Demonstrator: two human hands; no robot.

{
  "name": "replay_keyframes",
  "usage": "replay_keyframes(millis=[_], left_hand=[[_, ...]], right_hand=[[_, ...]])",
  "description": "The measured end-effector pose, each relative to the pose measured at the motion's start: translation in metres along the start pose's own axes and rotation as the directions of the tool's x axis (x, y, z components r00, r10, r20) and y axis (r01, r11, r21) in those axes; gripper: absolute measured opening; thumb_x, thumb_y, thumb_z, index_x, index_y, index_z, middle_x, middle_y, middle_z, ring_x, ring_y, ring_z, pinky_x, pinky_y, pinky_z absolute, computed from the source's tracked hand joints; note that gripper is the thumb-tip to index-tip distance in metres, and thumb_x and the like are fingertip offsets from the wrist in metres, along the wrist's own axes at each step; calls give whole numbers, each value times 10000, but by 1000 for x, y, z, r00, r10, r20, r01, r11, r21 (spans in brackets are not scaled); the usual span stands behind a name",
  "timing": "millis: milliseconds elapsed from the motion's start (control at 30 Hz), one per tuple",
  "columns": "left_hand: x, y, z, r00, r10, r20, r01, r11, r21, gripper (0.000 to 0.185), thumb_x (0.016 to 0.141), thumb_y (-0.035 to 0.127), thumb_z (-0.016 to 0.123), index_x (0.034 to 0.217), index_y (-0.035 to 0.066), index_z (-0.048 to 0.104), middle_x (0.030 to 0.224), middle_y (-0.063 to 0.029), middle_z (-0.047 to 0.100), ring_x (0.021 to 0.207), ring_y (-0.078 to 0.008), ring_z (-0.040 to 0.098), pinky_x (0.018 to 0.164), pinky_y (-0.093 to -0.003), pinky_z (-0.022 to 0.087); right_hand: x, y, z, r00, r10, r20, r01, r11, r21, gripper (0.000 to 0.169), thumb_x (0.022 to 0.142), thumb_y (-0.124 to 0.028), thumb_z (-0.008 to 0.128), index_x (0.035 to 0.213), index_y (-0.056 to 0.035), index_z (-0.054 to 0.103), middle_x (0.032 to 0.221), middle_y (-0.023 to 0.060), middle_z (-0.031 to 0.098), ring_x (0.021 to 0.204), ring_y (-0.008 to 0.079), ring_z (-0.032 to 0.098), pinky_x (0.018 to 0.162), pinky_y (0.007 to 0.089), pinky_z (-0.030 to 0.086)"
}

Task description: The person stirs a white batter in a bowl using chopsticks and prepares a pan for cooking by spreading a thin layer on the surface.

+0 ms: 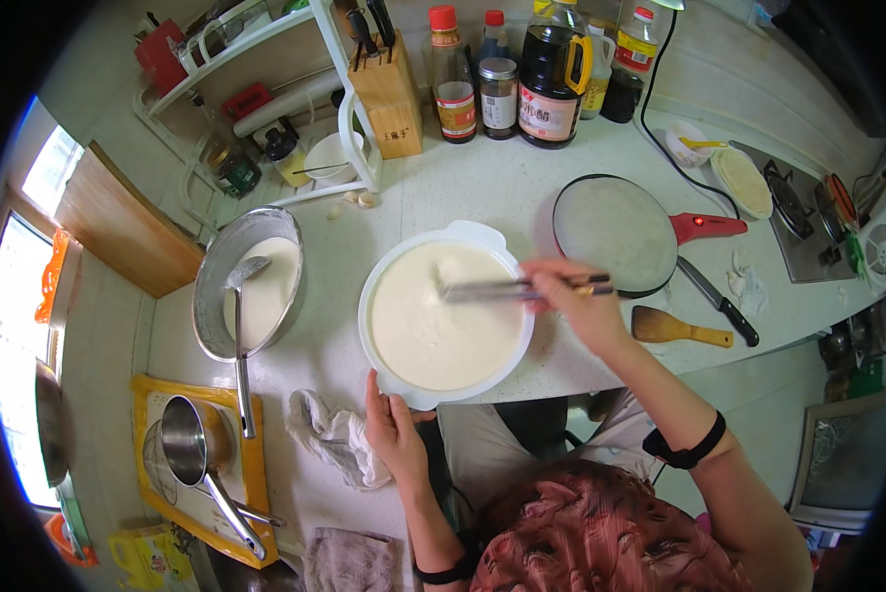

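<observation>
A round white plastic basin (406,355) holds a pale, creamy liquid batter (443,333) at the counter's front edge. Blurred by motion, my right hand (572,300) grips chopsticks (487,290) whose far ends reach into the batter. My left hand (395,429) touches the basin's lower left rim with its fingers spread. Right of the basin lies a round electric crepe pan (617,237) with a red handle and a lit red light. At the left stands a metal bowl (210,296) with more pale liquid and a ladle (241,318) in it.
A knife (717,300) and a wooden spatula (680,328) lie below the pan. Bottles (550,81) and a knife block (390,103) stand at the back. A white cloth (332,436), a saucepan (185,444) on a yellow-rimmed tray (254,473) and a folded towel (350,559) are at lower left.
</observation>
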State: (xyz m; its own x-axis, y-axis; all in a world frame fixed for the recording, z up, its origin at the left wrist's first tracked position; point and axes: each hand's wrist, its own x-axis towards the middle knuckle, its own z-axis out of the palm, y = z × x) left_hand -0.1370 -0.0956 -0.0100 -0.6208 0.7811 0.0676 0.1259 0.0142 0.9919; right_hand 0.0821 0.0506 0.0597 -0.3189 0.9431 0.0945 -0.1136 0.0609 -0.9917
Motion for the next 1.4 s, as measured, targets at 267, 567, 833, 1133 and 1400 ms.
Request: replay_keyframes(millis=[267,567,833,1133,1400], left_hand=[[0,-1,-1,1000,-21,18,21,1000,-7,425,1011,81,421,1415,-47,385,953,-77,581,662,-115,618,561,-224,547],[0,-3,-1,1000,-21,10,21,1000,-4,423,1009,66,418,1416,-44,386,954,-87,591,619,-119,625,553,-223,534],[-1,5,3,1000,-18,-19,18,1000,2,423,991,42,444,1403,-44,411,833,-54,555,607,-111,624,557,-230,516],[0,10,2,1000,-17,-26,19,998,68,421,984,31,450,1397,-44,422,732,-33,527,606,-108,621,560,-240,512],[0,11,1,999,-41,-8,42,998,48,422,998,71,432,1404,-46,414,940,-93,631,597,-122,634,569,-226,507]], right_hand=[[4,-6,7,997,71,31,-72,997,14,230,961,-87,564,1142,17,661,959,76,680,797,128,676,705,242,576],[-20,-25,-17,989,142,-27,-144,987,-67,233,959,-82,569,1152,29,636,928,96,690,820,169,698,690,243,575],[-31,4,10,987,158,17,-158,976,149,205,954,-68,571,1115,22,661,958,108,677,823,147,665,707,264,593],[-40,-1,-4,984,154,-92,-138,977,163,231,960,-111,572,1128,39,623,952,166,689,809,246,713,677,292,598],[-13,-9,-10,963,-74,-257,71,997,-22,230,969,-95,555,1138,51,614,991,135,674,845,204,698,698,280,595]])
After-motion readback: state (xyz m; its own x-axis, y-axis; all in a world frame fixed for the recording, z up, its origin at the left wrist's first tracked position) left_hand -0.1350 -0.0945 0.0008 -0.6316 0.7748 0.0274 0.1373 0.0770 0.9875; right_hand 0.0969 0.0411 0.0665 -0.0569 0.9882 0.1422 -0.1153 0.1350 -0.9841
